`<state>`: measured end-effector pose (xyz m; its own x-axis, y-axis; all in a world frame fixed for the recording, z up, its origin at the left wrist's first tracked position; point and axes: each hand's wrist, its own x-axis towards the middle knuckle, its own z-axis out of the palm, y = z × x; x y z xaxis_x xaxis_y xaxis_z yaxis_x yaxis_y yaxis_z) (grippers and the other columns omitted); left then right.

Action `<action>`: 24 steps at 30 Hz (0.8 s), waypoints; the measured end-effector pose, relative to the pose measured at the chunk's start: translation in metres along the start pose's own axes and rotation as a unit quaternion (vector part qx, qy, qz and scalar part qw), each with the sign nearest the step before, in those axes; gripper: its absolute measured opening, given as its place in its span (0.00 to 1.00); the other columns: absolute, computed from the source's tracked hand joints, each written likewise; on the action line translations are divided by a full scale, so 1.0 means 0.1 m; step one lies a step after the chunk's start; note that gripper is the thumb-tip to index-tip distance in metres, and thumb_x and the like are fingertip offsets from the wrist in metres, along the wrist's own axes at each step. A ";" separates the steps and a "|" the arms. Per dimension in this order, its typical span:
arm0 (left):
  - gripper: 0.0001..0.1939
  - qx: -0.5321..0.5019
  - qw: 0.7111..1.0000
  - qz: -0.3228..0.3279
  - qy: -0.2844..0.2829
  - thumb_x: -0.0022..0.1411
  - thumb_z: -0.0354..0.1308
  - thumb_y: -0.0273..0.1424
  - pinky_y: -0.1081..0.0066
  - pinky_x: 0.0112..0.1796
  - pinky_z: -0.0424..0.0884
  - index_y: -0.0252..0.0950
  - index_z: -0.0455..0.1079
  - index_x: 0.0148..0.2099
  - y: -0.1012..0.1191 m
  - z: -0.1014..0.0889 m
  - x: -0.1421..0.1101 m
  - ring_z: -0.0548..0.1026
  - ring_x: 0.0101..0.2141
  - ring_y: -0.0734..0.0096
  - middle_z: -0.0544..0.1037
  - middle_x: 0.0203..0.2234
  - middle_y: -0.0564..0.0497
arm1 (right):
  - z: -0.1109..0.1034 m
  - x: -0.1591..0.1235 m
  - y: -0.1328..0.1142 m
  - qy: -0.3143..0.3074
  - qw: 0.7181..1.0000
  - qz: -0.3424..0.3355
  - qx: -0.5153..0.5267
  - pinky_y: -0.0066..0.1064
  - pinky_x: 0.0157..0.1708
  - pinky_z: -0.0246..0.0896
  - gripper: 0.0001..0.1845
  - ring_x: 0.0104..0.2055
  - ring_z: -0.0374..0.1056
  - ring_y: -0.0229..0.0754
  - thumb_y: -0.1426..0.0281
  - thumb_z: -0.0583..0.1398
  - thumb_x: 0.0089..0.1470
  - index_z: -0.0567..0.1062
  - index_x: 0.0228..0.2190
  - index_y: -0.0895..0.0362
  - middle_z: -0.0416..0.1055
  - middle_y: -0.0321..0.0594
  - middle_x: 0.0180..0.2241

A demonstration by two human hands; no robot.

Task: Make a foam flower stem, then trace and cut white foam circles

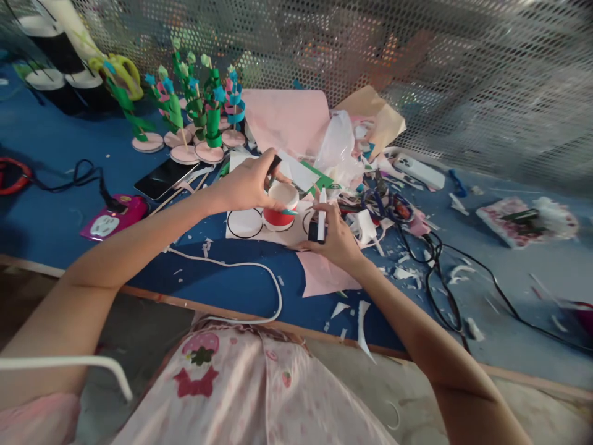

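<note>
My left hand (pixel 252 182) is closed around a small red and white round container (pixel 280 216), which stands on a sheet of white paper (pixel 291 238). A small black piece (pixel 275 163) shows at the fingers of that hand; what it is, I cannot make out. On the paper left of the container is a circle drawn in black outline (pixel 244 223), and part of another shows on its right. My right hand (pixel 339 238) grips a white marker (pixel 322 210) with a black part at its lower end, just right of the container.
Paper plants on round pink bases (pixel 184 154) stand at the back left, near a black phone (pixel 164 178) and a pink power socket (pixel 115 217). Pink paper (pixel 287 117), a plastic bag (pixel 340 148) and scraps lie behind. Cables (pixel 433 266) and a white phone (pixel 419 171) are right.
</note>
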<state>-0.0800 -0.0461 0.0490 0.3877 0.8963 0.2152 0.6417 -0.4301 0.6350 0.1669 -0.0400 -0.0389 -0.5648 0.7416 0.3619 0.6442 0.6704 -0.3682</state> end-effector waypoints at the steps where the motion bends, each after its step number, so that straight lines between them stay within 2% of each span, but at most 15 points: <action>1: 0.26 0.005 1.000 0.001 -0.002 0.41 0.66 0.38 0.68 0.32 0.64 0.38 0.55 0.38 0.00 0.01 0.00 0.71 0.33 0.66 0.76 0.37 0.44 | 0.01 0.00 -0.01 0.005 1.000 0.000 0.001 0.44 0.43 0.60 0.39 0.43 0.67 0.54 0.49 0.63 0.39 0.57 0.47 0.55 0.66 0.49 0.44; 9: 0.27 0.024 0.999 -0.002 0.024 0.41 0.66 0.37 0.70 0.31 0.62 0.38 0.56 0.41 0.03 0.11 -0.01 0.71 0.34 0.65 0.76 0.36 0.46 | 0.11 0.01 -0.10 0.030 0.999 0.024 0.010 0.46 0.43 0.60 0.38 0.46 0.66 0.56 0.50 0.63 0.40 0.58 0.47 0.55 0.66 0.49 0.44; 13: 0.28 0.032 0.999 -0.010 0.018 0.40 0.67 0.37 0.70 0.29 0.61 0.39 0.56 0.41 0.07 0.12 -0.02 0.71 0.32 0.65 0.75 0.32 0.49 | 0.15 0.03 -0.14 0.039 0.999 0.023 0.016 0.48 0.45 0.59 0.38 0.46 0.66 0.57 0.50 0.63 0.40 0.59 0.48 0.55 0.67 0.50 0.46; 16: 0.28 0.030 0.999 -0.018 0.010 0.40 0.67 0.38 0.70 0.28 0.61 0.39 0.56 0.40 0.07 0.12 -0.02 0.71 0.31 0.65 0.73 0.29 0.50 | 0.11 0.04 -0.15 0.034 0.999 0.009 0.018 0.47 0.45 0.59 0.40 0.47 0.67 0.57 0.48 0.62 0.40 0.60 0.49 0.55 0.67 0.51 0.47; 19: 0.29 0.022 0.999 -0.021 0.011 0.40 0.67 0.39 0.70 0.28 0.62 0.39 0.56 0.40 0.04 0.13 -0.01 0.71 0.30 0.65 0.71 0.27 0.52 | -0.01 0.03 -0.14 0.053 0.998 -0.020 0.036 0.44 0.43 0.62 0.34 0.47 0.67 0.54 0.49 0.57 0.47 0.62 0.49 0.58 0.68 0.53 0.47; 21: 0.29 0.014 1.000 -0.017 0.011 0.40 0.67 0.40 0.69 0.28 0.62 0.40 0.56 0.40 0.01 0.14 0.00 0.71 0.29 0.66 0.71 0.26 0.52 | -0.11 0.00 -0.14 0.103 0.991 -0.038 0.077 0.42 0.39 0.64 0.27 0.43 0.69 0.52 0.52 0.53 0.52 0.66 0.46 0.58 0.71 0.51 0.43; 24: 0.30 0.002 1.000 -0.017 0.007 0.39 0.67 0.42 0.69 0.29 0.63 0.40 0.56 0.41 -0.02 0.15 0.01 0.71 0.29 0.67 0.72 0.27 0.52 | -0.24 -0.05 -0.14 0.167 0.970 -0.038 0.172 0.35 0.27 0.65 0.21 0.28 0.71 0.44 0.55 0.50 0.55 0.74 0.32 0.57 0.74 0.44 0.27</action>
<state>-0.0711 -0.0461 0.0370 0.3570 0.9117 0.2035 0.6569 -0.3999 0.6392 0.1731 -0.0531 -0.0152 -0.3681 0.6778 0.6365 0.3643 0.7349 -0.5720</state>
